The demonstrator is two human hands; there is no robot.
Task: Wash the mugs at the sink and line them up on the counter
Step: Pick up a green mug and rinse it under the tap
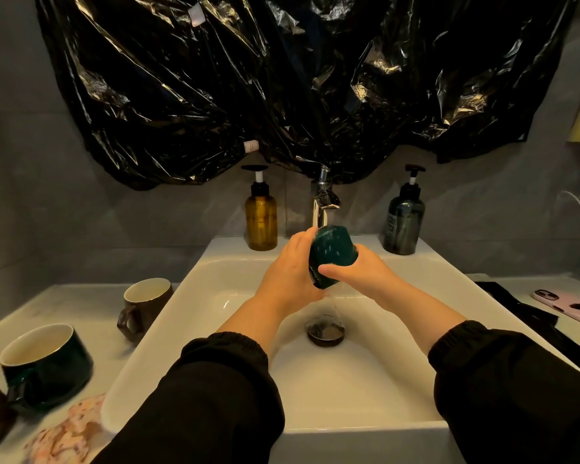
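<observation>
I read the dark teal glazed ceramic mug [332, 252] as held above the white rectangular sink basin [215, 262], just below the chrome faucet [322, 202] and tipped so that its base faces up. Water falls from it toward the round drain [325, 329].

Grip state: the left hand [288, 272] wraps the mug's left side. The right hand [359, 272] clasps the opposite side, with its thumb across the front. Both hands grasp the mug.

Handling, by my judgement:
- Rigid body; it will not deform under pressure.
- Moderate weight for its size.
- Wet glaze is likely slippery.
- Brittle; a drop against the basin could chip it.

Hold point: I would keep opposing palms on the mug wall. Its handle is hidden, so I cannot recommend it.
</observation>
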